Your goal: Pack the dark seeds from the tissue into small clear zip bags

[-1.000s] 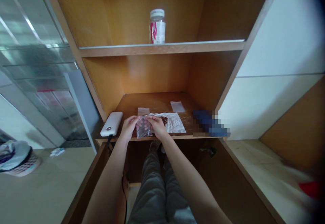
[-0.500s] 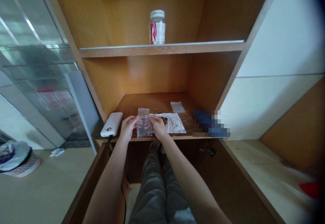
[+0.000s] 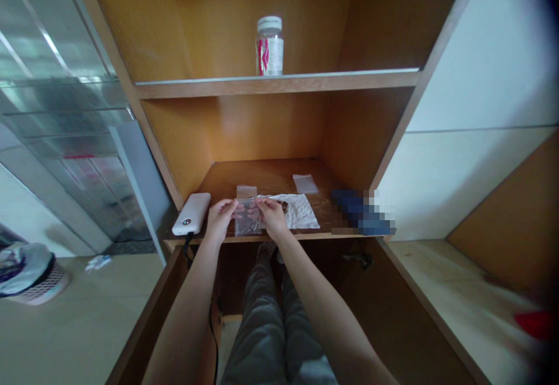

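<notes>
A small clear plastic bag (image 3: 247,220) with dark pieces inside is held upright over the front of the lower wooden shelf (image 3: 262,176). My left hand (image 3: 219,218) pinches its left top corner and my right hand (image 3: 271,216) pinches its right top corner, fingers closed on the bag's upper edge. Just right of my right hand lies a white sheet of paper (image 3: 299,210) with a few dark pieces on it.
A white power bank (image 3: 191,213) with a cable lies at the shelf's left front. Two small empty clear bags (image 3: 305,183) (image 3: 247,191) lie farther back. A white-capped jar (image 3: 269,46) stands on the upper shelf. A blurred blue object (image 3: 356,211) sits at the right; a basket (image 3: 26,271) on the floor.
Both hands have stayed on the bag, shifting very slightly along its top edge; the bag sits a touch lower. Nothing else has moved.
</notes>
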A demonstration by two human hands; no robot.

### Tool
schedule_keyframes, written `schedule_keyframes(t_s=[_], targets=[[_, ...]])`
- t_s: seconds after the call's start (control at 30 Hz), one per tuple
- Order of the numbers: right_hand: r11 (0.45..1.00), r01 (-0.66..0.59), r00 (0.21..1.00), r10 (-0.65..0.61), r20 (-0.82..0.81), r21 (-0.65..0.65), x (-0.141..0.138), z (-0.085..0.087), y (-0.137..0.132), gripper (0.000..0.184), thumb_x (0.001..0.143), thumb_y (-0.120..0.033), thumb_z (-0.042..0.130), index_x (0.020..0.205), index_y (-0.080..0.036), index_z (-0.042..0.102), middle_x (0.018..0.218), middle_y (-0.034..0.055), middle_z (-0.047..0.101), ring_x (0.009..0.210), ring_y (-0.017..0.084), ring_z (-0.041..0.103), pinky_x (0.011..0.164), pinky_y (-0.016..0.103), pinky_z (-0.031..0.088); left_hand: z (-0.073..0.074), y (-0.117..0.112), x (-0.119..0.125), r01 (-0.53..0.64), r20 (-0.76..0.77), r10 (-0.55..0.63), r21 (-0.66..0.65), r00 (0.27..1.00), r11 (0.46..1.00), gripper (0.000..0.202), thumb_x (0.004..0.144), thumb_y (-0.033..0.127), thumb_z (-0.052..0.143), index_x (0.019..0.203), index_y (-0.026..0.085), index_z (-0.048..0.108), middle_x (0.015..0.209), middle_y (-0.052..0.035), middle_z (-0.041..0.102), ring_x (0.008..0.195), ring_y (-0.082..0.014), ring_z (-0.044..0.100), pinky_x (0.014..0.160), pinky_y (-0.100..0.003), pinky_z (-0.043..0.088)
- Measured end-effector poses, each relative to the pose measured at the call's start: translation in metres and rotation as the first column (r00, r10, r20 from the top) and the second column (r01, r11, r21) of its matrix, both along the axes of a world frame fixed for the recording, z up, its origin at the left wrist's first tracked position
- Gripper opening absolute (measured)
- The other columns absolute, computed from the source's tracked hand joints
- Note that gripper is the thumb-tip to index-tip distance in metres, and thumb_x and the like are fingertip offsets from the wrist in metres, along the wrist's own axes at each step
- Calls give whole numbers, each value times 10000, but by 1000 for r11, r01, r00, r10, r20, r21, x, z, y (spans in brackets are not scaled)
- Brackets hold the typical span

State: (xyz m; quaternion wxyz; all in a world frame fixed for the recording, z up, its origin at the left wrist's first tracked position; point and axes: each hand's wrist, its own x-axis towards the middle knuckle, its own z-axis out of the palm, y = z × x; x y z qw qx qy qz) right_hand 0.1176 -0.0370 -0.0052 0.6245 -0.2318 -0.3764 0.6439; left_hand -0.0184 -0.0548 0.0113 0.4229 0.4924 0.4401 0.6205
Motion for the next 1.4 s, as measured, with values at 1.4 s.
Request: schedule_keyframes(t_s=[1.4], targets=[[1000,13,995,-14,102,10,1,-1,-1,241,539,-340,715,666,-175,592,639,-18,612,582,125,577,590,288,508,4,-4,2,74,-119,-77,-30,990,997,279,638,386,661,757,138,620,741,-45,656,679,-165,621,584,-259,493]])
